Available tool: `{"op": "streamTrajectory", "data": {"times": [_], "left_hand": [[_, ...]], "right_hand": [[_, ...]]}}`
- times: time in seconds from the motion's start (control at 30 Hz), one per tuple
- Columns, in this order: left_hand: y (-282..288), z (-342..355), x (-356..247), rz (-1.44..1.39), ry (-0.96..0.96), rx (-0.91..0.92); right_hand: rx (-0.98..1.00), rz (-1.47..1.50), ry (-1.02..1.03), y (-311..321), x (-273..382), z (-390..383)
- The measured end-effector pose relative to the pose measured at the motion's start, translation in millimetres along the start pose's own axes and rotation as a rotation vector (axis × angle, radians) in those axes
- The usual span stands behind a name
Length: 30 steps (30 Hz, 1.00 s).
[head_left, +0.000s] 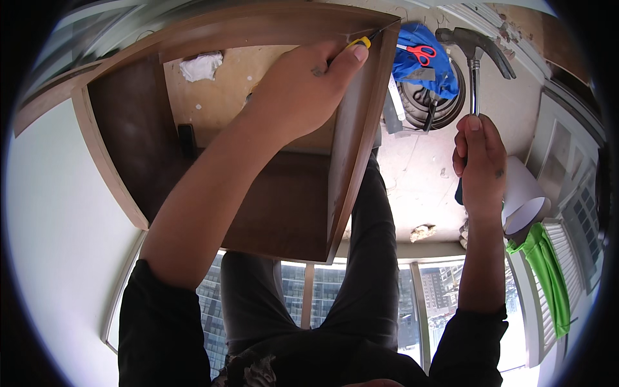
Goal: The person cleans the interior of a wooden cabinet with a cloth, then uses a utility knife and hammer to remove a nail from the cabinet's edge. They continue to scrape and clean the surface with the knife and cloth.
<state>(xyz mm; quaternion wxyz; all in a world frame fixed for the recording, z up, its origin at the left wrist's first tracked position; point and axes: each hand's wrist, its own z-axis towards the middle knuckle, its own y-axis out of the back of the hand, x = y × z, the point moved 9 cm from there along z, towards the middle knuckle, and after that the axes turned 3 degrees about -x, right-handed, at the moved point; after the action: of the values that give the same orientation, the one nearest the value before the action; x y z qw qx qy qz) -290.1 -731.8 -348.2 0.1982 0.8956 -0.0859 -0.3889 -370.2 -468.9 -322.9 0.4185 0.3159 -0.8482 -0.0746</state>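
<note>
My left hand point(303, 87) grips a screwdriver-like tool with a yellow and black handle point(362, 42). Its thin shaft points at the far right corner of a brown wooden box frame point(361, 142), and its tip seems to touch the wood there. To the right, my right hand point(482, 164) is wrapped around the handle of a claw hammer point(474, 46). The hammer's metal head is up and away from the frame, beyond my fist. My left forearm crosses over the open frame and hides part of its inside.
Beyond the frame's right side lie a blue cloth bag point(449, 77), red-handled scissors point(422, 55) and a dark round base point(445, 117). Crumpled white paper or cloth point(201, 66) and a small black object point(186, 138) are inside the frame. A green cloth point(547, 274) hangs at right, by a white roll point(519, 193).
</note>
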Motion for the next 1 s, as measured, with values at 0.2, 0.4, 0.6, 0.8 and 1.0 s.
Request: {"op": "streamTrajectory", "data": {"times": [0.2, 0.4, 0.6, 0.8, 1.0], "left_hand": [[18, -8, -35, 0.178, -0.015, 0.085], [90, 10, -90, 0.204, -0.289, 0.030], [55, 1, -115, 0.116, -0.302, 0.055], [-25, -96, 13, -0.094, -0.039, 0.096], [-113, -142, 199, -0.216, 0.410, 0.033]], "right_hand": [[0.000, 0.008, -0.187, 20, -91, -18], [0.011, 0.070, -0.347, 22, -181, -56], [-0.016, -0.086, -0.313, 15, -250, -49], [-0.149, -0.491, -0.084, -18, -291, 52], [-0.252, -0.629, 0.004, -34, -345, 151]]}}
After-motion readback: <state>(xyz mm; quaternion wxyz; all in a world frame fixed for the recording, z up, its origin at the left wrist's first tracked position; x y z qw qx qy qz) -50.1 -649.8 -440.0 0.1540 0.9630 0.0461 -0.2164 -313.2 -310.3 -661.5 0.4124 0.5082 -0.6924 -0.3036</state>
